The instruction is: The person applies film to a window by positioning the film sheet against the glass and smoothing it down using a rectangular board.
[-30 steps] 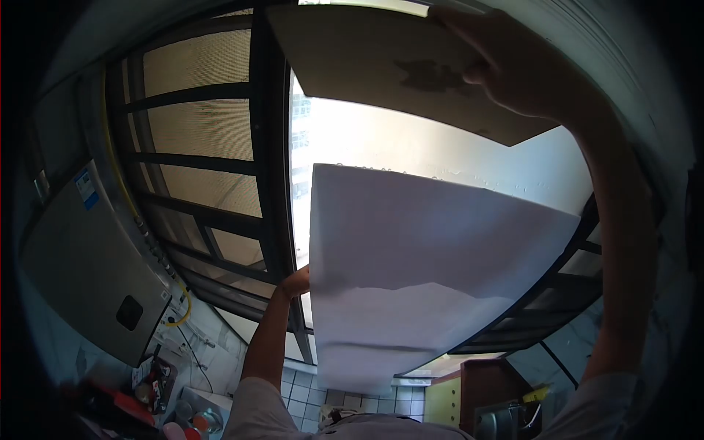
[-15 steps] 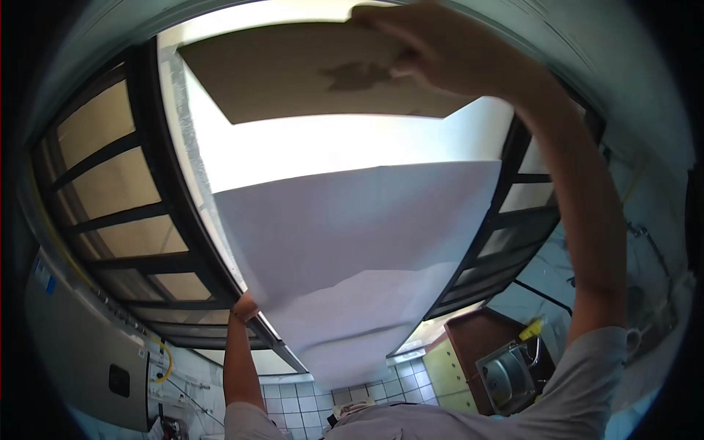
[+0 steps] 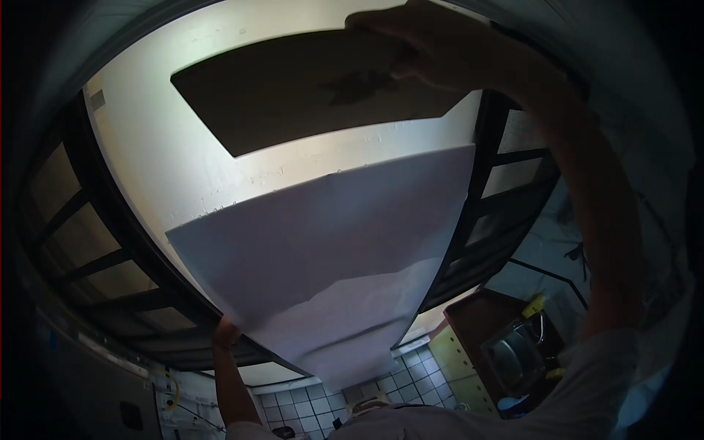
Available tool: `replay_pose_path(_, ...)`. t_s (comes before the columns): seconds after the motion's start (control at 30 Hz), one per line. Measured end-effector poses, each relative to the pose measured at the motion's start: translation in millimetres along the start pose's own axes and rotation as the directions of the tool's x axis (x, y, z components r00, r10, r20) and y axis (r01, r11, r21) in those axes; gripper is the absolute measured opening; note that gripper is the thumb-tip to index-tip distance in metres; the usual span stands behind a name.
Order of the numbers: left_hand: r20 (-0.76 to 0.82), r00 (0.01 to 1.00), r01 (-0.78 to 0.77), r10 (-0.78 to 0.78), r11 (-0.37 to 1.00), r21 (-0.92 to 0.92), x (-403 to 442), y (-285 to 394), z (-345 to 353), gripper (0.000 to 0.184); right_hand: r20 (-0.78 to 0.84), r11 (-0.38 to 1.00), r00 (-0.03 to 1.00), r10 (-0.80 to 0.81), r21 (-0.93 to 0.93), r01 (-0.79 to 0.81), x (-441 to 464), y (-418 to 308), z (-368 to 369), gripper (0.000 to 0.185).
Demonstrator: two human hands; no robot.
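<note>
A long white sheet (image 3: 345, 242) hangs in front of me, its lower part creased. My left hand (image 3: 227, 331) is at the sheet's lower left edge, beside the dark window frame; its fingers are hidden. Overhead, my right hand (image 3: 422, 48) grips a flat brown board (image 3: 293, 92) by its right part, with the fingers over the top edge and the thumb on the near face. The board is tilted and bears a dark stain. Between the board and the sheet's top edge shows a pale, brightly lit surface (image 3: 147, 139).
Dark-framed windows (image 3: 88, 220) stand on the left, and another dark frame (image 3: 506, 176) on the right. At the lower right is a brown counter (image 3: 469, 323) with a metal sink (image 3: 517, 359). Tiled floor (image 3: 315, 411) shows below. A grey appliance (image 3: 95, 389) is at the lower left.
The view has swung left, and the board and sheet now appear farther left. The pale surface fills more of the opening, and the picture is darker. My right hand keeps its grip on the board.
</note>
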State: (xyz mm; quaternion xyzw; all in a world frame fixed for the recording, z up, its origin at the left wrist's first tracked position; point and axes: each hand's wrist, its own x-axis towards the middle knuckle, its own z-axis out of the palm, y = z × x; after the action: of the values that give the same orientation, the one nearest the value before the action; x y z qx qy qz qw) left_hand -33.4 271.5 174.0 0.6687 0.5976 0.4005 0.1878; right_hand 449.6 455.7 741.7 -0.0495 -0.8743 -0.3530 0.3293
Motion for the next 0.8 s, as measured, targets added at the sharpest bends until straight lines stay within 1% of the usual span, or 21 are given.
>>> replay_pose_path(0.03,0.003,1.0,-0.014,0.014,1.0,-0.002,1,7,0,0.044,0.168,0.992,0.982,0.084,0.081,-0.099,-4,0,4,0.049)
replay_pose_path(0.07,0.006,1.0,-0.027,0.027,1.0,-0.004,2,13,0,0.044,0.336,0.967,0.93,0.15,0.145,-0.209,-2,-13,0,0.049)
replay_pose_path(0.1,0.037,0.99,-0.142,0.138,0.972,0.185,4,18,-3,0.043,0.306,0.978,0.946,0.109,0.14,-0.158,-4,-17,-4,0.049)
replay_pose_path(0.13,0.087,0.967,-0.255,0.239,0.895,0.366,3,21,-6,0.042,0.316,0.978,0.942,0.109,0.135,-0.158,-3,-18,-4,0.049)
replay_pose_path(0.2,0.11,0.964,-0.265,0.241,0.879,0.396,1,7,-9,0.04,0.336,0.979,0.935,0.116,0.122,-0.165,-2,-19,-6,0.049)
replay_pose_path(0.23,0.121,0.962,-0.273,0.245,0.871,0.407,0,-2,-7,0.04,0.308,0.98,0.946,0.104,0.129,-0.15,-4,-16,-8,0.052)
replay_pose_path(0.3,0.005,0.997,-0.08,0.08,0.99,0.113,7,40,-5,0.032,0.251,0.985,0.963,0.097,0.112,-0.128,-9,0,-16,0.06)
replay_pose_path(0.33,-0.022,0.999,0.022,-0.024,0.998,-0.05,10,56,-2,0.028,0.225,0.962,0.952,0.206,0.131,-0.239,-12,16,-12,0.062)
replay_pose_path(0.37,-0.02,0.992,0.112,-0.123,0.951,-0.287,9,40,4,0.028,0.214,0.981,0.969,0.122,0.122,-0.151,-10,23,-32,0.052)
replay_pose_path(0.4,-0.018,0.975,0.182,-0.222,0.841,-0.51,12,37,9,0.028,0.229,0.982,0.968,0.105,0.132,-0.138,-8,28,-48,0.048)
replay_pose_path(0.43,0.019,0.963,0.229,-0.269,0.779,-0.584,8,34,8,0.028,0.244,0.982,0.966,0.088,0.143,-0.126,-6,32,-63,0.043)
replay_pose_path(0.5,0.06,0.987,0.159,-0.147,0.926,-0.344,4,36,9,0.036,0.318,0.95,0.93,0.182,0.189,-0.251,-8,40,-74,0.045)
replay_pose_path(0.53,0.08,0.993,0.101,-0.085,0.97,-0.219,2,37,9,0.04,0.312,0.952,0.933,0.181,0.183,-0.246,-11,46,-76,0.045)
replay_pose_path(0.57,0.106,0.988,0.147,-0.113,0.897,-0.417,-2,22,15,0.043,0.304,0.954,0.935,0.183,0.176,-0.244,-15,54,-77,0.046)
replay_pose_path(0.6,0.197,0.979,0.084,-0.049,0.981,-0.172,-1,21,11,0.045,0.297,0.955,0.937,0.183,0.171,-0.241,-19,58,-78,0.047)
replay_pose_path(0.63,0.287,0.958,-0.044,0.017,0.995,0.088,1,20,7,0.046,0.292,0.951,0.937,0.191,0.18,-0.25,-23,61,-78,0.047)
replay_pose_path(0.67,0.372,0.925,-0.2,0.081,0.934,0.294,4,27,2,0.048,0.288,0.948,0.937,0.197,0.187,-0.257,-25,64,-79,0.047)
replay_pose_path(0.7,0.45,0.876,-0.463,0.177,0.575,0.674,4,34,0,0.048,0.284,0.945,0.938,0.201,0.197,-0.262,-26,68,-79,0.048)
replay_pose_path(0.73,0.554,0.807,-0.569,0.205,0.02,0.822,7,42,-2,0.048,0.295,0.94,0.932,0.213,0.199,-0.278,-26,69,-79,0.048)
replay_pose_path(0.77,0.567,0.792,-0.557,0.225,-0.111,0.823,4,28,-1,0.047,0.305,0.934,0.925,0.225,0.202,-0.294,-25,69,-79,0.048)
replay_pose_path(0.8,0.566,0.798,-0.554,0.207,-0.122,0.824,1,13,-2,0.048,0.314,0.929,0.92,0.235,0.207,-0.308,-25,70,-78,0.048)
